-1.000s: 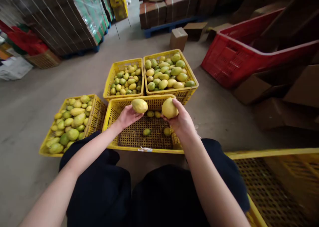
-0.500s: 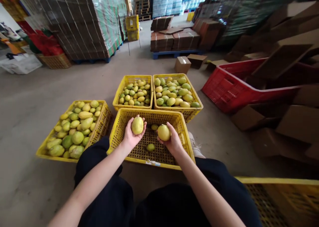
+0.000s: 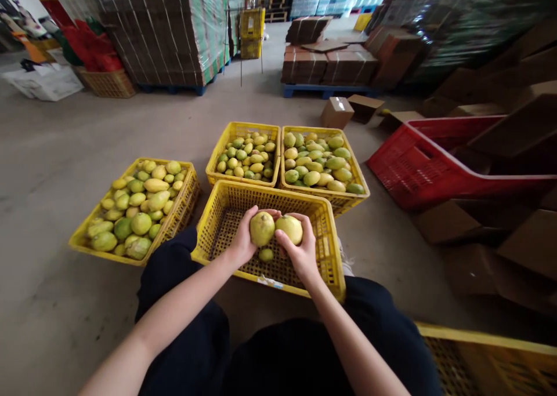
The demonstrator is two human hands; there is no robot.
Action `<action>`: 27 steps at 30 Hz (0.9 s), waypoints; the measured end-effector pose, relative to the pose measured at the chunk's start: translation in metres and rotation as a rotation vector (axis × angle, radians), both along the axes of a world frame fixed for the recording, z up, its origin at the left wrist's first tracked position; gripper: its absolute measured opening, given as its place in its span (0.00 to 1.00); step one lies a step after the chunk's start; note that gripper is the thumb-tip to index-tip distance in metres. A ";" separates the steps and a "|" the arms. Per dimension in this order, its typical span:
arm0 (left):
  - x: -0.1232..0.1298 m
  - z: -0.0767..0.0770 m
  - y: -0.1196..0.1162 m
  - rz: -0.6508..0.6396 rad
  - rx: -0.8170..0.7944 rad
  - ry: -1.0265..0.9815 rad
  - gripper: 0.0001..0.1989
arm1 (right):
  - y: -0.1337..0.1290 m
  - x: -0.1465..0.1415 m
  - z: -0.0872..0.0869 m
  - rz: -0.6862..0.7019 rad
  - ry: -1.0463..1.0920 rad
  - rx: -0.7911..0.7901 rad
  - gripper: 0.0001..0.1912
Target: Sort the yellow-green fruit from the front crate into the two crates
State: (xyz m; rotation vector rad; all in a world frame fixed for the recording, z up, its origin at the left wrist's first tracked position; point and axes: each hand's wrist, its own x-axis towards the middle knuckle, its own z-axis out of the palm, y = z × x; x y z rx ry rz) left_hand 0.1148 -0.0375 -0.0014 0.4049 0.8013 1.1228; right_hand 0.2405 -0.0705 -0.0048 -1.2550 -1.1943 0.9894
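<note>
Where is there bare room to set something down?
Bare patches: the base of the open crate, left of the left hand; the floor between the right rear crate and the red crate. Crowded: the right rear crate, the left rear crate and the leftmost crate.

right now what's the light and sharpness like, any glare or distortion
Head view: dim, soft light; strong glints on the plastic wrap at upper right; the red crate bends with wide-angle stretch, the cardboard beside it dark and smeared; both held fruits and hands, left and right, fairly clear.
</note>
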 end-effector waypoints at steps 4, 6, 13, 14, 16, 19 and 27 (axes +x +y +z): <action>-0.006 0.000 0.007 0.083 0.019 -0.026 0.19 | 0.006 0.000 -0.004 0.003 -0.067 0.102 0.26; -0.009 -0.001 0.010 0.122 -0.006 -0.064 0.18 | 0.005 -0.003 -0.006 0.014 -0.069 0.101 0.26; -0.010 0.005 0.008 0.158 -0.121 -0.141 0.15 | -0.004 -0.010 -0.005 0.081 -0.005 0.042 0.27; -0.009 0.006 0.008 0.156 -0.121 -0.150 0.15 | -0.004 -0.011 -0.004 0.086 0.005 0.032 0.27; -0.007 0.007 0.007 0.150 -0.125 -0.171 0.14 | -0.003 -0.012 -0.001 0.092 0.041 0.010 0.26; -0.006 0.007 0.006 0.143 -0.156 -0.199 0.12 | -0.001 -0.014 -0.002 0.088 0.136 -0.030 0.25; -0.010 0.007 0.009 0.147 -0.354 -0.210 0.15 | 0.009 -0.014 -0.013 0.117 0.539 -0.264 0.22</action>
